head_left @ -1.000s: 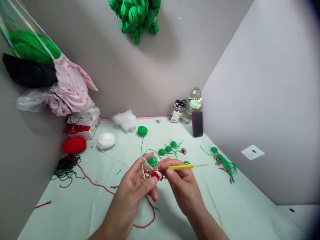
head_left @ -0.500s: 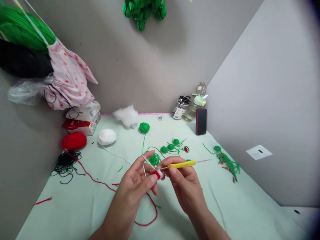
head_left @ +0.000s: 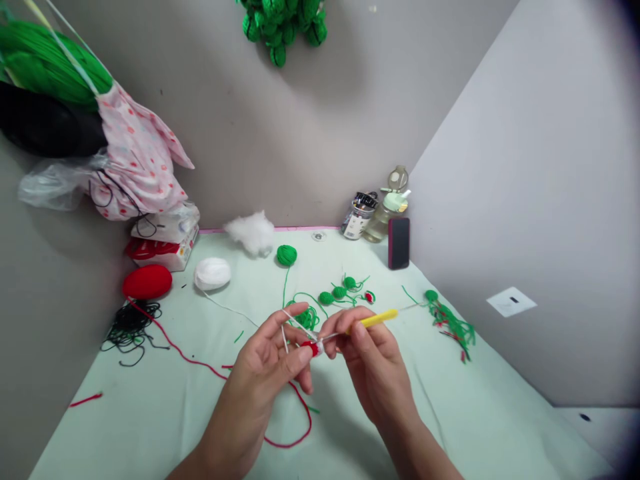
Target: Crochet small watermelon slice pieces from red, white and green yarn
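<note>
Between thumb and fingers, my left hand (head_left: 273, 363) pinches a small red and white crochet piece (head_left: 312, 347). White yarn (head_left: 299, 323) runs taut from its raised index finger down to the piece. My right hand (head_left: 373, 353) grips a crochet hook (head_left: 379, 319) by its yellow handle, and the thin metal shaft reaches the white edge of the piece. The hook's very tip is hard to make out there. A red strand (head_left: 306, 417) loops below my left hand. Behind the hands lies a tangle of green yarn (head_left: 306, 319), partly covered by the left fingers.
A red yarn ball (head_left: 147, 282), a white yarn ball (head_left: 213, 274) and black yarn (head_left: 131, 330) lie left. A green ball (head_left: 287, 255) and stuffing (head_left: 251, 233) are behind. Small green crocheted balls (head_left: 339, 292), a phone (head_left: 399, 244) and green pieces (head_left: 453, 323) stand or lie right.
The hook has tilted more steeply, its handle end rising and shifting slightly right. My left hand keeps its hold on the crochet piece. The whole view has shifted slightly.
</note>
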Demonstrator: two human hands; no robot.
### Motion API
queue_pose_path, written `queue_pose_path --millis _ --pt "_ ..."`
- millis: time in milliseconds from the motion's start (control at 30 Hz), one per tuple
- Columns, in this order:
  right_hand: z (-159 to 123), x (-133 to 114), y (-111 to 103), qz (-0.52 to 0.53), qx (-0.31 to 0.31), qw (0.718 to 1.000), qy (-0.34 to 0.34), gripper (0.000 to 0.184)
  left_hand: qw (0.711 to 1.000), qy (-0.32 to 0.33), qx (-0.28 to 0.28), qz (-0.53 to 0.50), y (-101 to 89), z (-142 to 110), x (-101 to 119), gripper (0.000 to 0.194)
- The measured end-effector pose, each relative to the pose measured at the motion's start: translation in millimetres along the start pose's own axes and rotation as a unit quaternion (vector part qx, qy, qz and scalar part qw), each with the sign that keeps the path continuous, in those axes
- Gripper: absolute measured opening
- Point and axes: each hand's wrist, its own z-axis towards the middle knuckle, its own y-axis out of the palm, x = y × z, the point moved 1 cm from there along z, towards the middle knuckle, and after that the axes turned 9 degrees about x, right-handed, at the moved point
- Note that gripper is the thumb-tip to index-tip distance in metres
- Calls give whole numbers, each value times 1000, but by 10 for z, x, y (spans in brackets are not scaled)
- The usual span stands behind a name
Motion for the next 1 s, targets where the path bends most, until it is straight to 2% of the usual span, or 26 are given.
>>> queue_pose_path --millis 100,167,233,300,367,467,500,533,567,633,700,800,867,900,1000 --pt "-33 -13 -20 -27 -11 999 -20 27 1000 4 7 1 -12 2 -13 53" --pt "-71 -46 -26 -90 -14 993 -76 25 1000 20 12 7 -30 5 -30 49" --pt "-116 -89 -19 -172 -30 972 -158 24 999 37 20 17 -49 9 -50 48" --pt "-160 -112 -8 -258 -67 933 -242 24 998 51 32 23 -63 10 -69 47" --pt "-200 -88 -11 -350 -90 880 -307 26 997 64 42 20 -69 11 -89 46" --pt "-247 7 -29 -478 -54 783 -395 35 997 70 42 1 -63 17 -132 47" --pt "-257 35 -29 -490 -43 766 -415 37 997 65 36 -8 -58 20 -148 49" --pt "-262 52 -22 -483 -38 768 -420 38 998 57 30 -19 -53 24 -160 52" --pt "-259 55 -10 -457 -35 789 -409 36 998 49 24 -29 -48 27 -168 55" --pt "-236 28 30 -382 -30 852 -357 28 999 30 16 -40 -35 28 -167 60" --pt "-201 -18 78 -321 -24 898 -300 17 999 23 20 -38 -25 22 -150 62" --pt "-169 -38 113 -275 0 932 -238 23 998 45 37 -21 -12 6 -132 60" --pt "-184 -3 92 -289 13 928 -235 15 997 62 50 -18 -6 1 -140 58" --pt "-204 21 72 -315 8 914 -255 14 996 64 55 -25 -4 0 -147 58" --pt "-281 92 3 -416 -55 837 -352 36 995 34 60 -73 -1 5 -151 66"
